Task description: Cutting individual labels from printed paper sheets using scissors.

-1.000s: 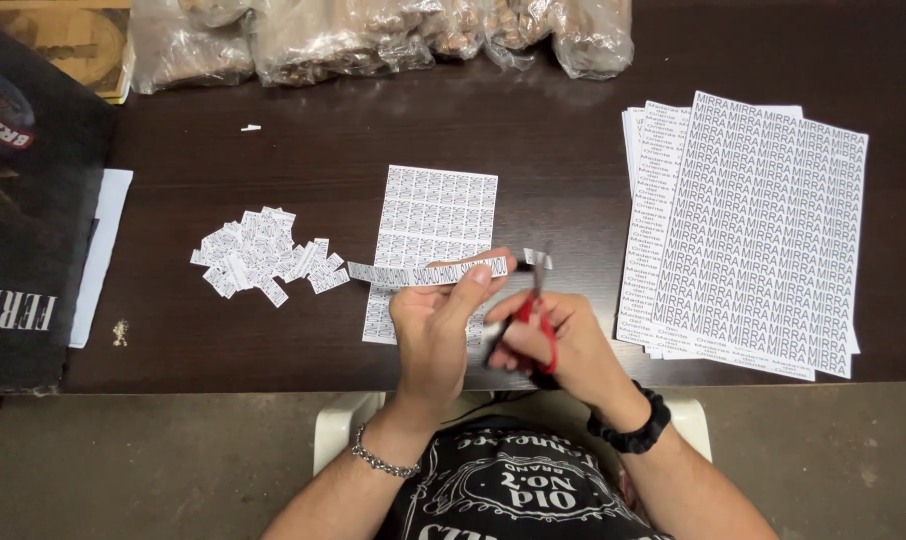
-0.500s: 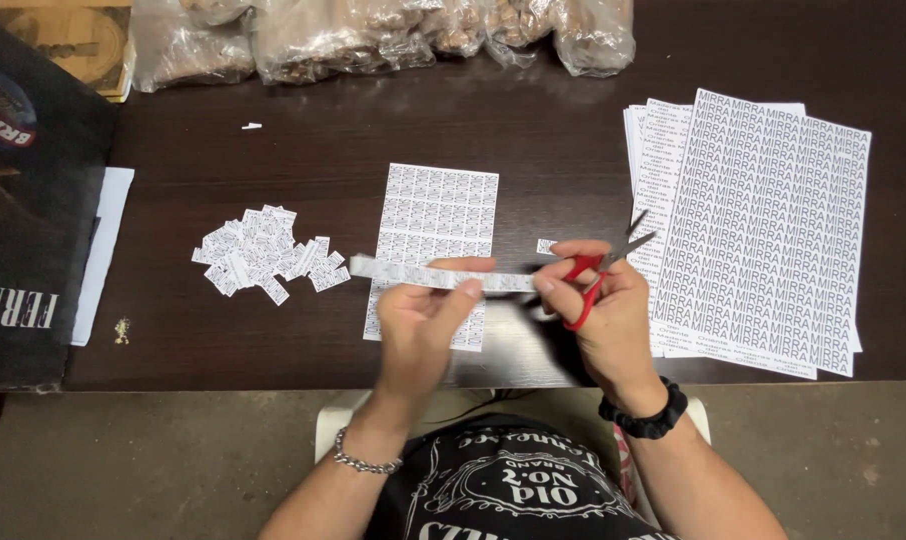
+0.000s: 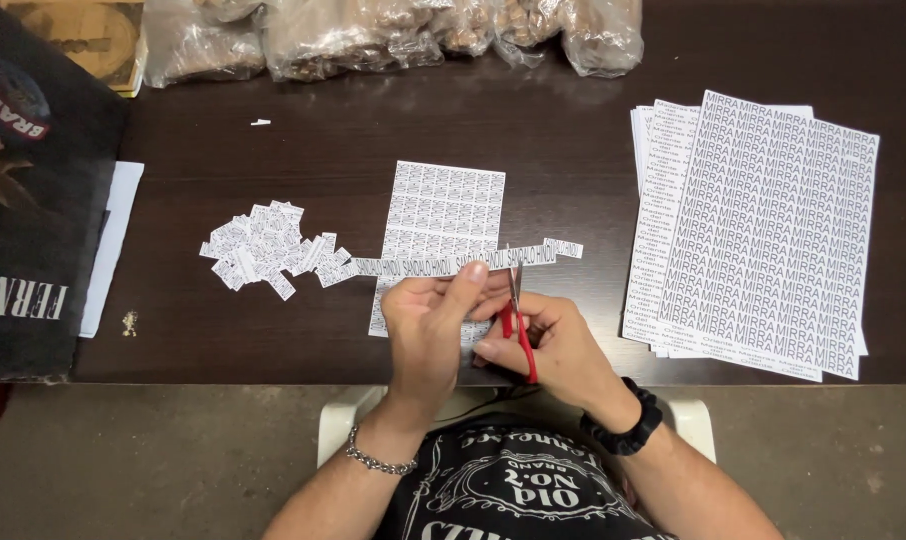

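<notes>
The scissors [image 3: 518,325] have swung down across the paper strip [image 3: 453,265] (cutting now), right hand [image 3: 558,350] clenching them, left hand [image 3: 428,320] pinching the strip.

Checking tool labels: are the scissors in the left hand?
No, the red-handled scissors sit in the right hand, while the left hand pinches the printed paper strip.
</notes>
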